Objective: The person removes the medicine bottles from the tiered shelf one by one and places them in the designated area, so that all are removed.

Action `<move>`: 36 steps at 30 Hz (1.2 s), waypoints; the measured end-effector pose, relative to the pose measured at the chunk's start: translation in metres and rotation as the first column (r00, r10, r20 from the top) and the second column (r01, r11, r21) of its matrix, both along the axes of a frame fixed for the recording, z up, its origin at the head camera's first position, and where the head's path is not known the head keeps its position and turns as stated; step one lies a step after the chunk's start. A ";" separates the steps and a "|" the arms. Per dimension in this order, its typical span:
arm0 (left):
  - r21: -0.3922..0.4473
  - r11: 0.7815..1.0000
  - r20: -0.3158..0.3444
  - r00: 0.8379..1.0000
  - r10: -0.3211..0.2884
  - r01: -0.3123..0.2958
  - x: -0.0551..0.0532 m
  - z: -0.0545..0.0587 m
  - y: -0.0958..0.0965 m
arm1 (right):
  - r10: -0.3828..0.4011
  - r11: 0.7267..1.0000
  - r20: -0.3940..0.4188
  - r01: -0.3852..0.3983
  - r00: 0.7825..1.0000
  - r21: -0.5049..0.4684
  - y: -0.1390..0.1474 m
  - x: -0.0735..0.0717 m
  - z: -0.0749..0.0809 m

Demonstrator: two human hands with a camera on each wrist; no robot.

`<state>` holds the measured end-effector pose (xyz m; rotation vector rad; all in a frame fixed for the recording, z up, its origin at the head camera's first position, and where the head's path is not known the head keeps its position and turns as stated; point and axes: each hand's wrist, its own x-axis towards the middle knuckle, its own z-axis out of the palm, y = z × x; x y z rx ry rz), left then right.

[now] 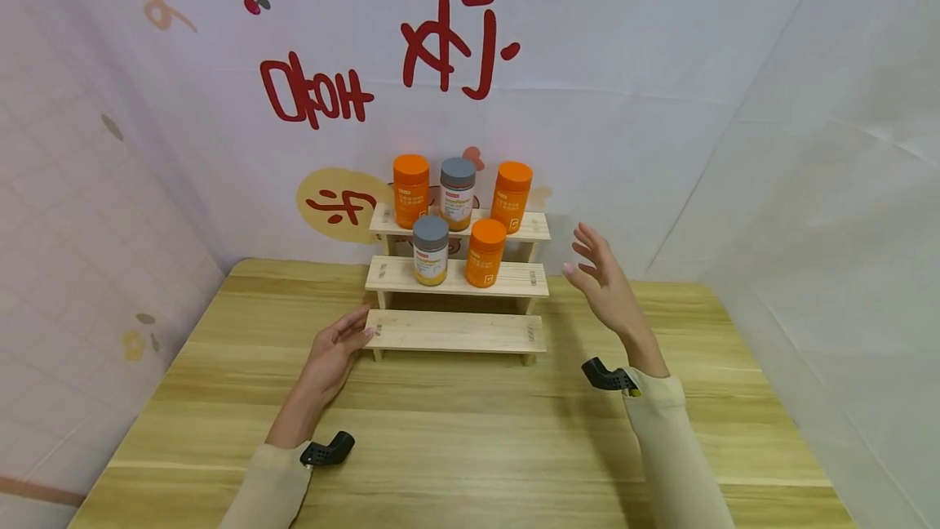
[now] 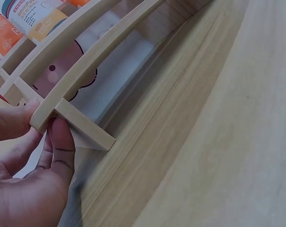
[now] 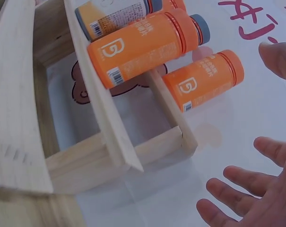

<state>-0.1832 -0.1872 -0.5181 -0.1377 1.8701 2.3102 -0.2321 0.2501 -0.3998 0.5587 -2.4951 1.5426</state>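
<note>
A three-step wooden display rack [image 1: 455, 333] stands on the table against the back wall. My left hand [image 1: 334, 357] pinches the left end of its lowest step; in the left wrist view the thumb [image 2: 15, 120] lies at the board's end and a fingertip [image 2: 60, 132] is beneath it. Off the rack's right side, my right hand [image 1: 608, 288] is raised with fingers spread, holding nothing. The top step carries two orange jars [image 1: 411, 193] [image 1: 511, 198] around a grey-lidded jar [image 1: 458, 196]. On the middle step, another grey-lidded jar [image 1: 430, 251] stands left of an orange jar [image 1: 485, 254].
The wood-grain table [image 1: 455, 447] extends in front of the rack and to both sides. A white wall cloth [image 1: 624, 104] with red lettering hangs right behind, and cloth also encloses the left and right sides. Each wrist wears a small black camera [image 1: 328, 449].
</note>
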 end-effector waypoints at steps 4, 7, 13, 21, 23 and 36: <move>0.007 1.000 0.000 1.000 -0.013 0.013 0.000 -0.001 -0.001 | 0.007 1.000 0.000 -0.007 1.000 -0.012 -0.006 -0.005 0.007; 0.007 1.000 -0.002 1.000 -0.021 0.021 0.001 -0.001 -0.001 | 0.010 1.000 -0.002 -0.010 1.000 -0.017 -0.010 -0.010 0.011; 0.007 1.000 -0.003 1.000 -0.021 0.021 0.002 -0.001 -0.001 | 0.016 1.000 0.024 -0.016 1.000 -0.022 -0.018 -0.020 0.022; 0.001 1.000 -0.009 1.000 -0.023 0.023 0.002 -0.001 -0.003 | 0.055 0.997 0.064 -0.052 0.996 -0.049 -0.027 -0.034 0.031; -0.001 1.000 -0.008 1.000 -0.025 0.025 0.002 -0.002 -0.002 | 0.057 0.998 0.072 -0.054 0.996 -0.042 -0.029 -0.038 0.033; 0.001 1.000 -0.013 1.000 -0.020 0.020 0.001 -0.002 -0.002 | 0.024 0.999 0.134 -0.019 0.991 -0.038 -0.049 -0.056 0.042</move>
